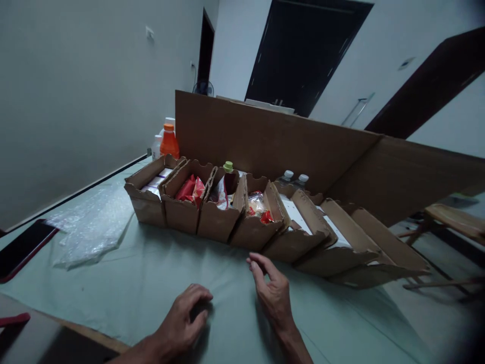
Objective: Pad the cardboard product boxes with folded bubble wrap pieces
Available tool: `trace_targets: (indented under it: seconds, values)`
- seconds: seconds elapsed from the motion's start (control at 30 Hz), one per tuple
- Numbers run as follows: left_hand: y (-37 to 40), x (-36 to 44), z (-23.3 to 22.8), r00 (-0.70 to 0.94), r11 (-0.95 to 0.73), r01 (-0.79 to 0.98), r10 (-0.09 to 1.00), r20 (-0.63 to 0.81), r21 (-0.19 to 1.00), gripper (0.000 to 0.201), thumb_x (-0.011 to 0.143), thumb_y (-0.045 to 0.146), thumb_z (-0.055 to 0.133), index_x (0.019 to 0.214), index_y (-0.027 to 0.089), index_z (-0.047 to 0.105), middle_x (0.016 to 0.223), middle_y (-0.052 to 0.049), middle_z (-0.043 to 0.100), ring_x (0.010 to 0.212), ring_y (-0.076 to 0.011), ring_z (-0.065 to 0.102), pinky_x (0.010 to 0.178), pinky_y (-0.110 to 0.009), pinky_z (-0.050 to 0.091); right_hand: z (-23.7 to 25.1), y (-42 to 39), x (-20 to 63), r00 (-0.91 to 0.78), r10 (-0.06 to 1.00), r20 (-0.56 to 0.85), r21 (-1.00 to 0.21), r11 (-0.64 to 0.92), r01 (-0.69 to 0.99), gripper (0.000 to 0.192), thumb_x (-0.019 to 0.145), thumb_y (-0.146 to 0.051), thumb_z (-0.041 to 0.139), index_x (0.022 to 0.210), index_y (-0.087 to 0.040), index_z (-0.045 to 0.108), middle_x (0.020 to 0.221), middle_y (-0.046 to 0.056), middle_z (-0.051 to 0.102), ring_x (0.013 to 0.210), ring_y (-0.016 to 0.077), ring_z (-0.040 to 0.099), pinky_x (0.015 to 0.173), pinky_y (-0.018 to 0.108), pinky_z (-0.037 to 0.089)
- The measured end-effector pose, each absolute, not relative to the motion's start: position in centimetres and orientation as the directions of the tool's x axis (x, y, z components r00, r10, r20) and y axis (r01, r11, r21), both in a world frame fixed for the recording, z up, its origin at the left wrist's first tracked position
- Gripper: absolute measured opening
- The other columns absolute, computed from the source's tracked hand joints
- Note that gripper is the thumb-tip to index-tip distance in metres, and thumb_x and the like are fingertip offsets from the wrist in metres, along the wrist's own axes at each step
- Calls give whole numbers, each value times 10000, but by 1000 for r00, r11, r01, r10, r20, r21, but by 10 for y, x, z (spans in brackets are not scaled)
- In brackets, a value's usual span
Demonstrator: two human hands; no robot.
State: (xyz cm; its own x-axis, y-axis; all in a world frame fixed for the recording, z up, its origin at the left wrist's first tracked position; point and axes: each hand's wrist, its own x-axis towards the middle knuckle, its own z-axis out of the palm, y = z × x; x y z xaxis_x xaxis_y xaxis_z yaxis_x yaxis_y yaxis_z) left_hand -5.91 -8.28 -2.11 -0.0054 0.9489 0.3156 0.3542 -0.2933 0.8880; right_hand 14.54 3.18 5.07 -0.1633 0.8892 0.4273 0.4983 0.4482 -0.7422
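hands: left (185,316), right (271,288) apart, empty | cardboard bins (212,210) contents partly hidden, perhaps snacks

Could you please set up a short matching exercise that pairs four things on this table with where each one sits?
Things:
1. orange-capped bottle
2. green-capped bottle
3. phone
4. clear plastic wrap

Places:
A. flat on the cloth just left of the row of cardboard bins
B. at the far left edge of the table
C. behind the leftmost bin, beside the tall cardboard sheet
D. standing inside the third bin from the left

Pairs: 1-C, 2-D, 3-B, 4-A
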Motion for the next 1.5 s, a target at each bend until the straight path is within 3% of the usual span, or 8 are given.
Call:
trace_targets:
  seconds: [0.23,0.4,0.6,1.03,1.2,1.3,1.4,1.5]
  values:
    - [-98,-82,-24,-217,-362,488,831,512,794,175,850,119,570,952,215,675,906,-62,737,843,-189,718,743,-260,586,133,78,60,-366,888,280,-460,459,760,607,884,-226,553,1483,-257,457,822,-3,745,727,201,693,686,277,476]
    - [-90,-80,-24,-246,-399,478,794,556,782,170,856,124,561,934,214,682,872,-49,735,816,-175,720,726,-244,591,140,100,39,-334,906,261,-343,410,845,277,923,-224,526,1156,-225,675,885,64,757,842,237,700,691,275,428]
    - [-89,-83,-32,-372,-306,489,774,513,817,234,858,180,560,1053,213,685,1023,-83,729,960,-223,718,832,-325,599,137,86,43,-348,890,295,-350,440,827,142,914,-216,546,945,-235,683,780,32,736,739,206,686,637,246,377]
    - [-93,-95,-33,-620,-56,-2,783,43,998,597,831,577,618,1293,206,545,1395,-145,562,1203,-310,584,1046,-503,460,131,-63,147,-540,763,357,-513,643,569,184,955,-238,489,862,-230,648,711,-15,683,628,126,651,598,188,454]
    - [-109,-88,-21,-571,-76,-23,819,49,997,626,844,612,598,1326,215,546,1416,-130,569,1268,-324,554,1061,-488,451,131,-71,229,-191,916,354,-685,392,614,197,873,-422,621,850,-239,690,805,36,746,706,185,720,607,222,551]
    - [-116,-82,-13,-491,-110,13,865,102,994,637,865,609,573,1373,227,536,1459,-121,543,1326,-345,507,1103,-526,411,109,-76,266,105,938,330,-842,243,481,373,808,-470,683,1104,-246,647,1102,120,750,922,270,749,720,316,609]
    - [-117,-78,-8,-396,-203,60,894,210,977,639,885,583,565,1416,230,529,1503,-107,510,1393,-351,446,1143,-510,386,73,-94,285,71,972,222,-909,180,377,673,739,-472,746,1347,-265,547,1364,170,628,1152,338,672,869,413,596]
    - [-113,-73,-7,-313,-244,62,916,251,968,674,883,570,577,1457,225,497,1511,-98,507,1420,-351,422,1171,-487,368,34,-111,280,-12,992,126,-893,119,435,739,658,-528,781,1316,-236,611,1295,161,673,1166,365,658,916,438,578]
